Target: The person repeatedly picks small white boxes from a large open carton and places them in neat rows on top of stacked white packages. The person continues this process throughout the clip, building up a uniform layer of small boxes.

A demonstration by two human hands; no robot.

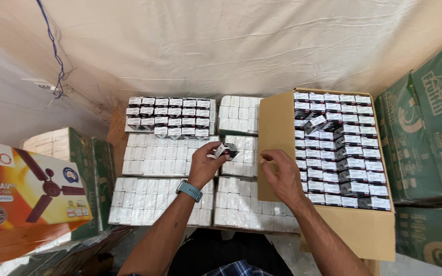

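**Left hand grips one small box over the white stacks**

White cloth backdrop [241, 46] spans 12 o'clock. Open cardboard carton [277, 148] at 3 o'clock, packed with small boxes. Shrink-wrapped white packs [154, 153] at centre. Ceiling-fan box [26, 184] at 9 o'clock. Left hand [204, 164], watch on wrist, pinches a small black-and-white box [227, 150]. Right hand [281, 174] half-open, empty, fingers curled, just beside the carton's flap.

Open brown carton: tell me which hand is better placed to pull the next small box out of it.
Probably the right hand: it is empty and hovers at the brown carton wall, beside the packed rows. The left hand already holds a small box and sits farther away.
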